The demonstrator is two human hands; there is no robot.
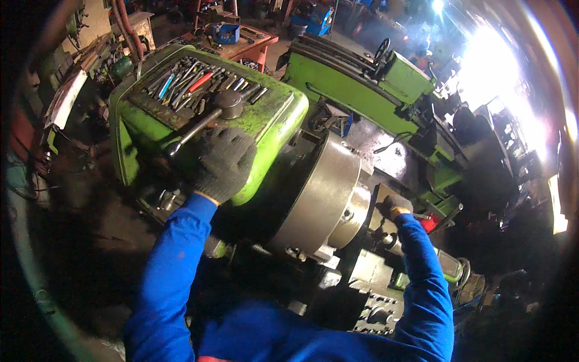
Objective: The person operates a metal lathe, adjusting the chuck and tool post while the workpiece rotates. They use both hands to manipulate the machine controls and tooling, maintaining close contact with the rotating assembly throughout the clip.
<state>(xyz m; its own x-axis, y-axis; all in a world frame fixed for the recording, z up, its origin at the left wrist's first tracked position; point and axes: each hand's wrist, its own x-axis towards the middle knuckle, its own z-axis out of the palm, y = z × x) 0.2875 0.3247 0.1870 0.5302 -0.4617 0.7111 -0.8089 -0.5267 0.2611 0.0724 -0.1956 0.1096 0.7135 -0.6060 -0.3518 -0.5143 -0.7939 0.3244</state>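
Note:
My left hand (226,164), in a dark work glove, is at the front of a green lathe headstock (280,114). Its fingers look curled, and what they close on is hidden. Just above the knuckles lies a metal bar (194,131) running to a round dark head (229,104). To the right is a large steel chuck (319,193) with a smaller cylindrical steel part (353,216) at its right face. Beyond that, my gloved right hand (395,206) rests at the lathe's carriage, fingers bent over something I cannot make out.
Several hand tools, among them a red-handled one (200,82), lie on the headstock top. A red bench (259,45) with a blue bin (226,34) stands behind. At the back is another green machine (356,90). A handwheel (462,273) sits at lower right.

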